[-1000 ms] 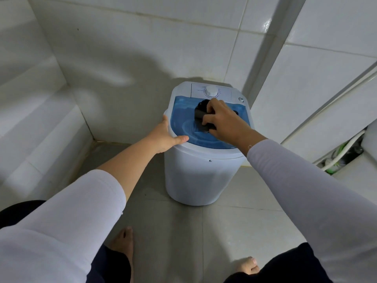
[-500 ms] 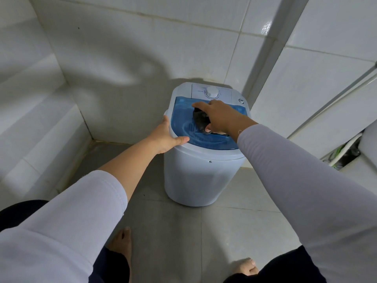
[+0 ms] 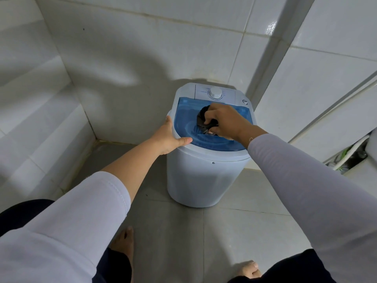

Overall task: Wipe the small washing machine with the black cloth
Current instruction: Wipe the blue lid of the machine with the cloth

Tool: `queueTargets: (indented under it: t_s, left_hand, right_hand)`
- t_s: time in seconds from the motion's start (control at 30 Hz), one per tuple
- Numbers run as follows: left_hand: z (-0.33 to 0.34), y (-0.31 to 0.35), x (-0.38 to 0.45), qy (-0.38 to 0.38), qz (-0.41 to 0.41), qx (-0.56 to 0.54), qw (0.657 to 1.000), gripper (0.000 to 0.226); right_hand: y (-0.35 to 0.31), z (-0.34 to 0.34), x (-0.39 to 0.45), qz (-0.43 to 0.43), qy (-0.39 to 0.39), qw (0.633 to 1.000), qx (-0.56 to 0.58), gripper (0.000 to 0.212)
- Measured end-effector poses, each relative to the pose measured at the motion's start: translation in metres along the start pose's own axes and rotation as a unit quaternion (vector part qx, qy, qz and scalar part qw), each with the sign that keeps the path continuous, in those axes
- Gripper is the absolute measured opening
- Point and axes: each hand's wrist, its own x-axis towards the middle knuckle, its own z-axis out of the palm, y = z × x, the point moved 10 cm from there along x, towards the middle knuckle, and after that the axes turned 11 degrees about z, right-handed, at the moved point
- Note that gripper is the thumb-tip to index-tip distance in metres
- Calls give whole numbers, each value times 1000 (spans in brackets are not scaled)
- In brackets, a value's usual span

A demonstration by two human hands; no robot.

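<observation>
One small washing machine [image 3: 204, 176]: white tub, standing on the grey tiled floor [image 3: 234, 231] in a corner of white tiled walls [image 3: 142, 48]. Blue translucent lid [image 3: 183, 117] on top; white dial [image 3: 216, 92] on the panel behind it. One black cloth [image 3: 203, 117]: bunched, lying on the lid near its middle, under my right hand [image 3: 226, 121], whose fingers [image 3: 210, 121] curl tight around it. My left hand [image 3: 170, 137]: cupped against the machine's left rim, thumb along the front edge, fingers wrapped round the side. Two bare feet on the floor below.
</observation>
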Motion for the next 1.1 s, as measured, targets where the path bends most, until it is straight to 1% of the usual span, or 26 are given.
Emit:
queueTargets:
  t_s: [0.23,0.47,0.63,0.73,0.77,0.83,0.9,0.97,1.03,1.1]
  left_hand:
    - [0,-2,1,1,1,9,1000,105]
    - [0,-2,2,-2,-3,17,1000,105]
    - [0,0,1,0,1,14,1000,101]
    - [0,0,1,0,4,17,1000,99]
    - [0,0,1,1,5,18,1000,99]
    - [0,0,2,3,6,16,1000,100]
    - [1,-1,2,1,7,10,1000,101]
    - [2,-2,3,-1,7,8,1000,103]
    - [1,-3,4,1,6,7,1000,105]
    - [1,-3,4,1,7,4,1000,106]
  right_hand:
    - [2,0,-8,-22,-11,1000,9,23]
    - [11,-3,-14,-25,-22,999,-36,22]
    - [22,-8,-20,-1,-7,1000,-20,23]
    - [28,-10,-19,20,-23,999,-12,25]
    - [32,-12,-18,31,-27,999,-12,27]
    - [40,-20,-15,60,-12,998,4,35]
    - [42,-30,-15,77,25,996,35,54]
    - [30,-38,-15,62,62,995,50,68]
    - [14,-39,-14,39,84,995,30,73]
    - [-1,-33,-14,12,92,996,-2,69]
